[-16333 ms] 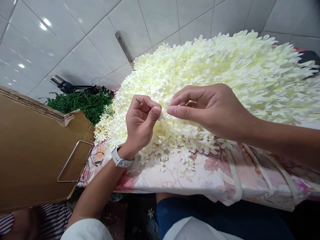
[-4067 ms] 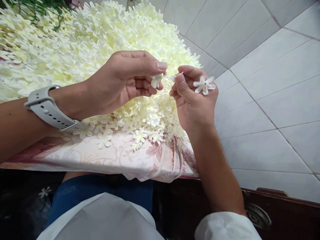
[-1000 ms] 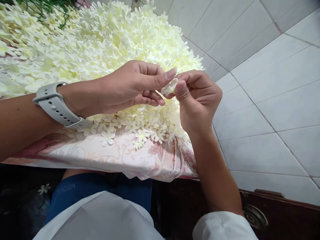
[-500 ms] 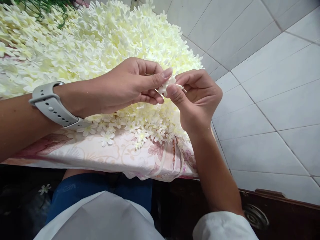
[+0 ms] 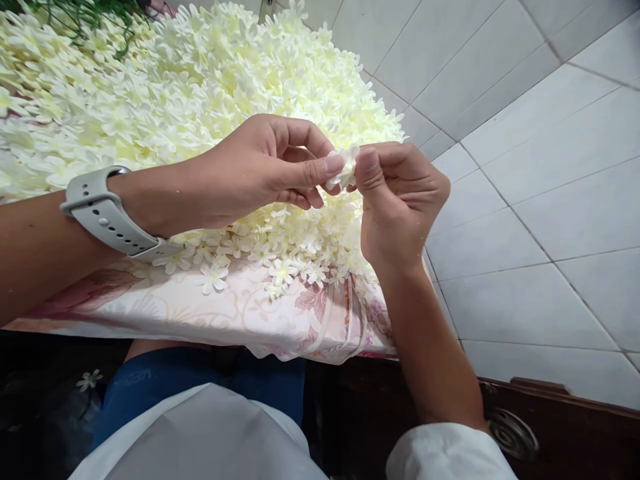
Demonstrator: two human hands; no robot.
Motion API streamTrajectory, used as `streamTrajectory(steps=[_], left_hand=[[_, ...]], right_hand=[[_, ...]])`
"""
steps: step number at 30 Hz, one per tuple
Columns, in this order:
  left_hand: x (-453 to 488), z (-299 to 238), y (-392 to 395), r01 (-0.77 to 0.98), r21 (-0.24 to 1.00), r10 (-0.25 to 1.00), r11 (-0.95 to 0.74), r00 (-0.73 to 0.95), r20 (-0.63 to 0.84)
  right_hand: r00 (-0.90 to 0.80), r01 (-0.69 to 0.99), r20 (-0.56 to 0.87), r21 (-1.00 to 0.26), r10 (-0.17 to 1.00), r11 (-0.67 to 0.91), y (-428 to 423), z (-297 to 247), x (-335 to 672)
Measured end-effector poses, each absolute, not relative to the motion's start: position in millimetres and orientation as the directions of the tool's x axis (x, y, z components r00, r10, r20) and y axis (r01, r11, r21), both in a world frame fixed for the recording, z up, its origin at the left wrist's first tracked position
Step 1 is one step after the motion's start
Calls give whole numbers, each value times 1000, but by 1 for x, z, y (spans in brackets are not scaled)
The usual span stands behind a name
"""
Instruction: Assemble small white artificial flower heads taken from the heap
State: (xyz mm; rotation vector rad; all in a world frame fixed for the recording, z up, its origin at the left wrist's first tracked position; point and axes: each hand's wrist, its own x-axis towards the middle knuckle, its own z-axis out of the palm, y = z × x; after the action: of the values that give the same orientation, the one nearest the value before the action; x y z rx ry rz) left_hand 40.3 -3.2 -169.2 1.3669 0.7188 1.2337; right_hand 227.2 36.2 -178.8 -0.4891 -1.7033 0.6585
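Between both hands is a small white artificial flower (image 5: 345, 168), held over the front of the flower heap. My left hand (image 5: 280, 163), with a pale watch band (image 5: 107, 213) on its wrist, pinches the petals between thumb and fingers. My right hand (image 5: 400, 193) closes thumb against bent index finger at the flower's right side; its stem end is hidden by these fingers. Behind and below the hands spreads a large heap of white-yellow artificial flowers (image 5: 200, 87).
A floral-patterned cloth (image 5: 175, 303) covers the table, with pale cords (image 5: 325, 323) hanging at its front edge. Green plastic stems (image 5: 75, 27) lie at the back left. A tiled wall (image 5: 525, 200) bounds the right side. One loose flower (image 5: 90, 380) lies low at the left.
The flower has shifted slightly right and turned. My right thumb has moved up and right onto the index finger, covering the stem end that showed before.
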Motion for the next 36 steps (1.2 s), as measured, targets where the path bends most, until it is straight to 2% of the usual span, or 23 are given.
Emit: streamTrajectory(steps=[4,11,17,21,26,33,36], left_hand=[[40,-167,-3,-258,948,931,-184,263,252],[42,-167,-5,-285,945,944,-163,234,234],[41,-168,-5,-287,946,944,-153,240,225],[39,-167,-5,-280,948,941,-150,253,224],[40,-165,-5,-254,956,943,-147,257,213],[41,-166,-4,-276,951,940,-139,267,215],[40,-166,-3,-271,952,939,-139,270,214]], right_hand=[[-175,-32,733,-672,658,740,34,-177,226],[-105,-107,632,-775,768,623,44,-174,233],[-132,-108,629,-778,766,619,48,-174,231],[-75,-152,620,-781,781,605,46,-173,228],[-79,-98,572,-819,816,565,44,-169,229],[-57,-183,571,-813,819,554,47,-170,234],[-37,-162,580,-807,813,568,52,-174,238]])
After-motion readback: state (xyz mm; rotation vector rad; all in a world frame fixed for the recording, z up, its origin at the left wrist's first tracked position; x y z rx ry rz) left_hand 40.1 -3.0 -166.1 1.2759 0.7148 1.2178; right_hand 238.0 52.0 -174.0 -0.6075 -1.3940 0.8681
